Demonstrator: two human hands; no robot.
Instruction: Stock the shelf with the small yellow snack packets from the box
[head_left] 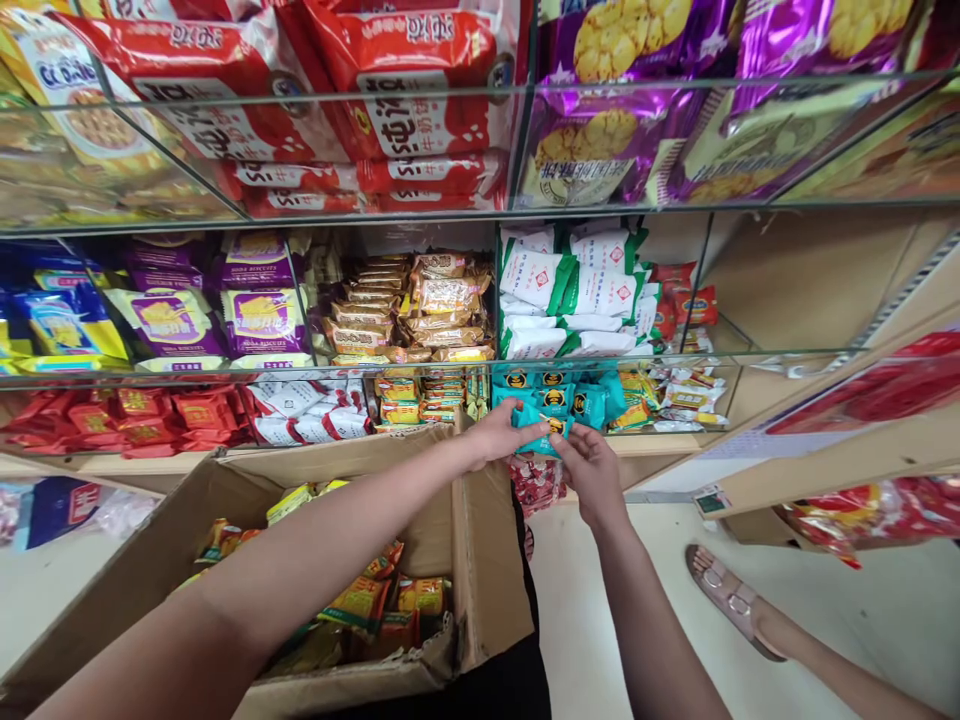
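Observation:
Just in front of the lowest glass-fronted bin, my left hand (501, 436) and my right hand (591, 468) both pinch a small teal snack packet (538, 446), one at each side of it. Similar teal packets (589, 404) lie stacked in the bin right behind it. My left arm reaches across an open cardboard box (491, 570), which holds loose yellow, green and orange wrapped snacks (358, 604). The arm hides part of the box's contents.
Higher bins hold gold-wrapped snacks (448, 294), white and green packets (600, 285) and large red bags (420, 90). Glass panels (420, 215) edge the shelves. Another person's sandalled foot (724, 590) is on the floor at right, near red packages (885, 510).

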